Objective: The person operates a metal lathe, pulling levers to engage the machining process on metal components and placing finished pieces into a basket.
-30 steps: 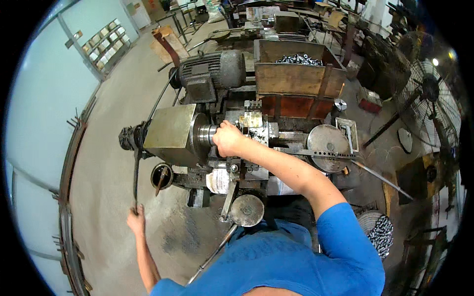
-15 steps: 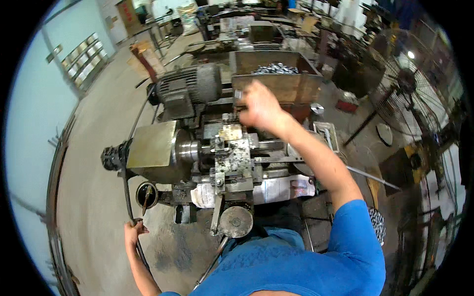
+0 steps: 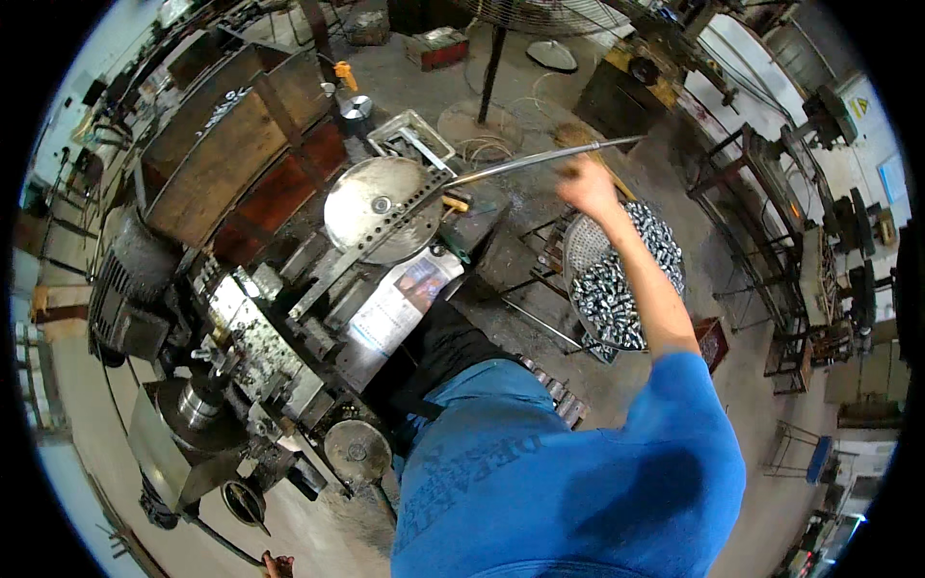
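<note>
My right hand (image 3: 586, 185), smeared by motion, is stretched out just below a long metal lever (image 3: 525, 162) and beside the rim of a round perforated basket (image 3: 581, 246). Small shiny metal parts (image 3: 617, 303) fill that basket; the blur hides whether my fingers hold anything. Low at the picture's edge, my left hand (image 3: 277, 564) is closed at the end of a long dark bar (image 3: 226, 542) that runs from the machine. The machine's slide (image 3: 252, 332), dotted with dark chips, lies to the left of my body.
A big metal bin (image 3: 207, 159) stands behind the machine, near a round metal disc (image 3: 366, 207). Printed paper (image 3: 390, 313) covers the machine's front. A fan stand (image 3: 491, 77) rises at the back; racks (image 3: 761, 222) line the right. An oil pot (image 3: 243, 503) sits lower left.
The view has swung right, bringing the basket of metal parts fully into sight. My right hand has moved from beside the bin to the basket's side. My left hand stays at the dark bar.
</note>
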The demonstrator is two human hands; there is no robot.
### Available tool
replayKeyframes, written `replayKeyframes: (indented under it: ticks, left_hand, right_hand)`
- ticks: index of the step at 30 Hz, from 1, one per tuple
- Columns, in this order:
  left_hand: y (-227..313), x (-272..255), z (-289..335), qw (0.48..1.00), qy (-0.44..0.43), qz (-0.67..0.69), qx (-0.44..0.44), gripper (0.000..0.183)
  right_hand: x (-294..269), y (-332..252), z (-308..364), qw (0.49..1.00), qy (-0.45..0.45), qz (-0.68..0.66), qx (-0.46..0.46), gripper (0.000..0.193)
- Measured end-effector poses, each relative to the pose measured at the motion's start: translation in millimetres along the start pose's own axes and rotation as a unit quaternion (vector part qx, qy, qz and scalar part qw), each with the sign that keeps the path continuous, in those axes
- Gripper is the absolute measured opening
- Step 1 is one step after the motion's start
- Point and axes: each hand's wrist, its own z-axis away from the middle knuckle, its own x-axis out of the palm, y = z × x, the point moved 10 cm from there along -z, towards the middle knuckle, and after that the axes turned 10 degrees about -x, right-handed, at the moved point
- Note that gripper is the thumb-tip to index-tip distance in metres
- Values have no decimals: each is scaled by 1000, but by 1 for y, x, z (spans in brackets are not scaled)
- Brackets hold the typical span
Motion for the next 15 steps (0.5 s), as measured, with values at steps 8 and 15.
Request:
replayKeyframes:
  ticks: [8,15]
  left_hand:
    - [-4,2,-11,1000,17,8,-13,29]
    - [-12,-13,-21,1000,14,15,-9,30]
  right_hand:
    - [97,200,142,941,-232,140,200,38]
    - [122,211,150,911,-266,202,241,45]
